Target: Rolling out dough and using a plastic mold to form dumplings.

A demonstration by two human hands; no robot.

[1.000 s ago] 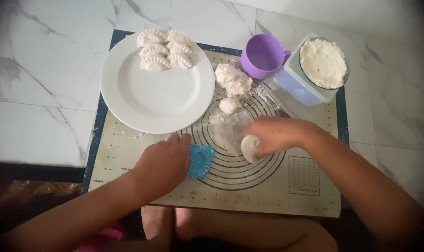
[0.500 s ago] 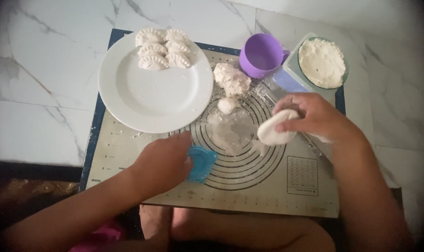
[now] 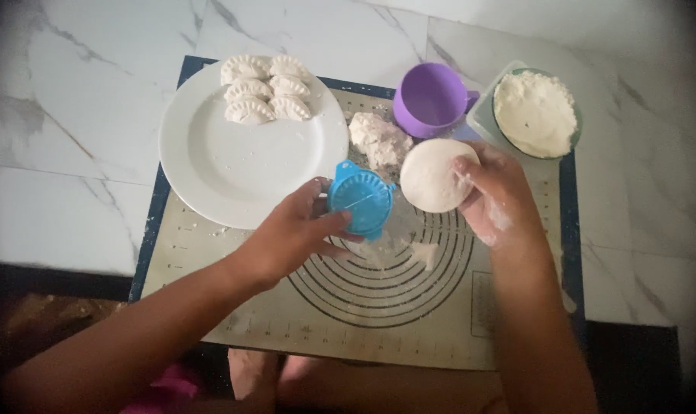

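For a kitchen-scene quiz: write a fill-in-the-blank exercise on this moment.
1. The left hand holds a ____ dumpling press.
2. The right hand holds a round disc of ____.
3. The shaped dumplings lie on the white ____.
4. The cup beside the flour bowl is ____.

Missing words: blue; dough; plate; purple

Left hand [image 3: 294, 234], right hand [image 3: 492, 201], fingers curled

- One view only, worn on the person's head; it looks steeply down onto the tabletop [image 3: 72, 115] from fairly near
- Forearms enter from 6 o'clock; the pastry mat [image 3: 409, 322] fills the centre; the white plate [image 3: 210, 165] lies toward 10 o'clock
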